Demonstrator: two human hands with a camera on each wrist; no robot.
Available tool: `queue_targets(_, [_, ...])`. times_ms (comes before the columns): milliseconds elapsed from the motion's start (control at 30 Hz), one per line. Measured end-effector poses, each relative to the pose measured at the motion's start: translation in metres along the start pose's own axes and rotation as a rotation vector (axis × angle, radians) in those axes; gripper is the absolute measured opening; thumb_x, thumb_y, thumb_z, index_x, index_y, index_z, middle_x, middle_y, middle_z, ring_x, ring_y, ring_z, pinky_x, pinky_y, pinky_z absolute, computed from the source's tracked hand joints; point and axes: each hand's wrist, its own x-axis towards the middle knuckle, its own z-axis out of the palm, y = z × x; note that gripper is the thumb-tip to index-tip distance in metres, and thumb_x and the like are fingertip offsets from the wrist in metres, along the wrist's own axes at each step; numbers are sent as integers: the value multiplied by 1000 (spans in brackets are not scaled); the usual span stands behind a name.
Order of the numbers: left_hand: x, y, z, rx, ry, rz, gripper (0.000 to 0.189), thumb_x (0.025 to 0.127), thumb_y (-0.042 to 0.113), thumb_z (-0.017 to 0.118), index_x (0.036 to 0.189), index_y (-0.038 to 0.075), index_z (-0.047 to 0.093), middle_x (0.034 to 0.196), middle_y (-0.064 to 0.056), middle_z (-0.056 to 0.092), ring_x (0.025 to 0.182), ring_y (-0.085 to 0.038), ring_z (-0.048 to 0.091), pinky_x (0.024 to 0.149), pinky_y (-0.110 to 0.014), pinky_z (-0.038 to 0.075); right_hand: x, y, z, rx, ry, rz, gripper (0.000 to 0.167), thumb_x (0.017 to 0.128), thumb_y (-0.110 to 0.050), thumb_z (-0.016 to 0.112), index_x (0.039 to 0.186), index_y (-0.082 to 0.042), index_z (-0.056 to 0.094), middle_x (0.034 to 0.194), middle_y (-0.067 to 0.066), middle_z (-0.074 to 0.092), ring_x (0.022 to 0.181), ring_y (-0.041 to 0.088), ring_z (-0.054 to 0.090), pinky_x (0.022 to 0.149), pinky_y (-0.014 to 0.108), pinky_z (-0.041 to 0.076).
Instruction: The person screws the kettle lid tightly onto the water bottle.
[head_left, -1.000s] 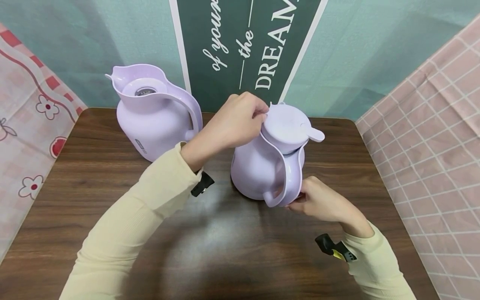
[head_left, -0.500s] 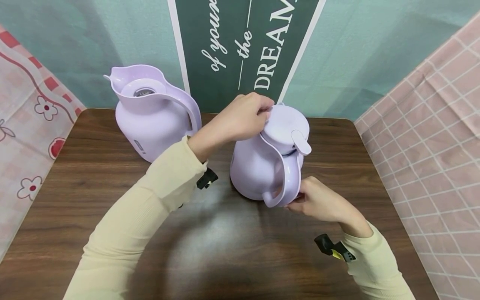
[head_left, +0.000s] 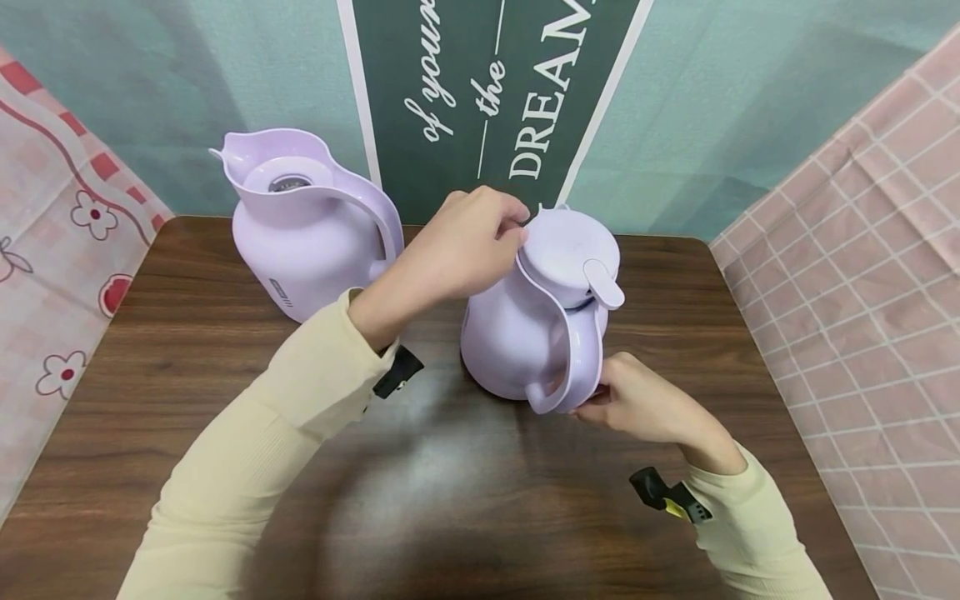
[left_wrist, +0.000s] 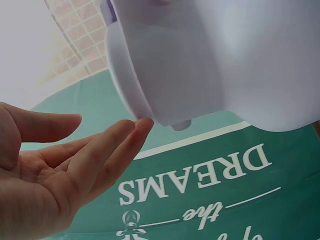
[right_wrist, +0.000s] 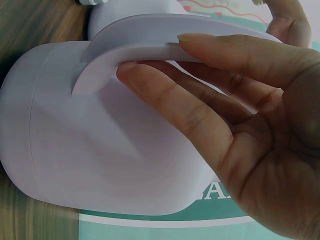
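A lilac thermos jug [head_left: 506, 342] stands on the table, its round lid [head_left: 566, 254] sitting in the mouth. The lid's tab [head_left: 603, 285] points toward the front right, above the handle [head_left: 585, 367]. At the lid's left edge is my left hand [head_left: 474, 242]; in the left wrist view its fingertips [left_wrist: 145, 124] are right at the lid's rim, fingers nearly straight and thumb apart. My right hand [head_left: 648, 400] holds the handle, with fingers and thumb on either side of it, as the right wrist view shows.
A second lilac thermos jug [head_left: 300, 250] stands at the back left without a lid, its inner stopper [head_left: 291, 182] showing. Behind the wooden table [head_left: 450, 517] hangs a teal cloth with a dark lettered panel [head_left: 487, 100]. A pink grid cloth [head_left: 862, 292] borders the right side.
The lid has turned, its tab swinging from the right toward the front. My left hand moved right over the lid, then drew back slightly left. My right hand stayed on the handle.
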Motion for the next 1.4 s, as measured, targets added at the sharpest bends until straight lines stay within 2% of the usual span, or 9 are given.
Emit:
queue_targets(100, [-5, 2, -1, -7, -6, -6, 21, 92, 11, 45, 93, 8, 65, 62, -1, 46, 71, -18, 46, 61, -25, 35, 0, 0, 0, -4, 1, 2, 12, 74, 1, 70, 75, -10, 63, 61, -13, 51, 54, 1, 44, 48, 21, 40])
queue_targets(300, [-7, 3, 0, 0, -4, 27, 26, 93, 11, 45, 68, 8, 52, 57, 0, 38, 62, -17, 42, 56, -24, 32, 0, 0, -1, -23, 6, -14, 13, 73, 1, 70, 75, -10, 63, 62, -13, 52, 54, 1, 45, 49, 21, 41])
queue_targets(600, [3, 1, 0, -11, -11, 38, 30, 92, 10, 45, 62, 9, 44, 56, 0, 35, 57, -15, 39, 53, -23, 29, 1, 1, -1, -24, 5, -9, 13, 73, 1, 70, 76, -9, 63, 62, -13, 53, 55, 1, 46, 49, 21, 41])
queue_targets(733, [11, 0, 1, -21, -34, 30, 27, 92, 11, 45, 66, 9, 51, 59, -1, 38, 62, -16, 41, 54, -24, 31, 1, 1, 0, -32, 8, -8, 13, 73, 1, 70, 76, -10, 64, 63, -13, 53, 55, 0, 45, 49, 21, 41])
queue_targets(1000, [22, -1, 2, -14, -58, 32, 27, 92, 12, 44, 65, 9, 46, 62, -1, 37, 65, -18, 41, 56, -25, 31, 1, 1, -1, -43, 14, -9, 13, 72, 0, 71, 75, -11, 65, 62, -14, 53, 55, 0, 46, 50, 21, 42])
queue_targets(1100, [20, -2, 1, -8, -50, 26, 21, 92, 12, 45, 73, 8, 55, 65, -1, 42, 69, -18, 43, 59, -25, 32, 1, 0, -1, -40, 12, -7, 12, 72, 0, 71, 75, -11, 65, 63, -13, 54, 56, 0, 46, 50, 21, 42])
queue_targets(1167, [17, -2, 0, -8, -43, 8, 20, 92, 13, 45, 87, 6, 63, 72, -1, 52, 76, -17, 48, 64, -24, 36, 1, 0, -2, -38, 11, -6, 12, 73, 0, 71, 76, -10, 65, 63, -13, 54, 56, 0, 46, 50, 21, 42])
queue_targets(1267, [12, -2, -3, -16, -34, -26, 25, 92, 14, 47, 107, 6, 64, 86, -3, 61, 86, -17, 50, 71, -26, 39, 1, 0, -2, -36, 11, -9, 13, 72, 0, 71, 76, -11, 65, 63, -13, 54, 55, 0, 45, 50, 21, 42])
queue_targets(1400, [5, 2, -5, -23, -12, -49, 22, 92, 14, 47, 98, 7, 68, 78, -2, 61, 80, -17, 51, 66, -25, 40, 1, 0, -3, -34, 14, -9, 13, 73, 0, 71, 75, -11, 65, 62, -14, 52, 55, 0, 45, 49, 20, 41])
